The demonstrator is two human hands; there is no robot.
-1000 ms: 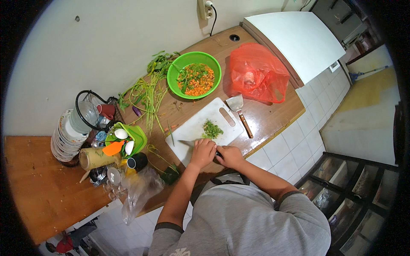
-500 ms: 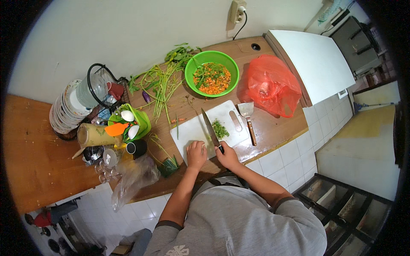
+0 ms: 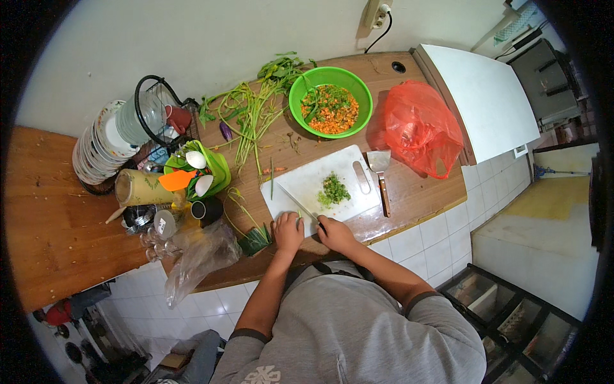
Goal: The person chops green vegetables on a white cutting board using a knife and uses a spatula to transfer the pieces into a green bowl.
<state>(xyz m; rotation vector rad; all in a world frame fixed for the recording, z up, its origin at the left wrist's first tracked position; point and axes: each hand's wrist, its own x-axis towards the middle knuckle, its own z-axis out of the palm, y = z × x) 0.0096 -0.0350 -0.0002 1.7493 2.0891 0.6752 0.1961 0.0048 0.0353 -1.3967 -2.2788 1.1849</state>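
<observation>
My right hand is closed round the dark handle of a kitchen knife. Its narrow blade slants toward the far left over the white cutting board, passing close by my left hand. Curled at the board's near left edge, my left hand has bent fingers beside the blade; a small pale green bit shows by its fingertips, and what it grips is mostly hidden. Chopped greens lie in a pile to the right of the blade. One thin green stalk crosses the board's left edge.
Behind the board stands a green bowl of diced orange and green vegetables. A metal spatula and a red plastic bag are to the right. Leafy stalks, a small eggplant, a dish rack with plates and a clear bag occupy the left.
The knife has swung from beside the chopped greens toward my left hand, its blade now slanting left and seen nearly edge-on. The whole view has shifted slightly.
</observation>
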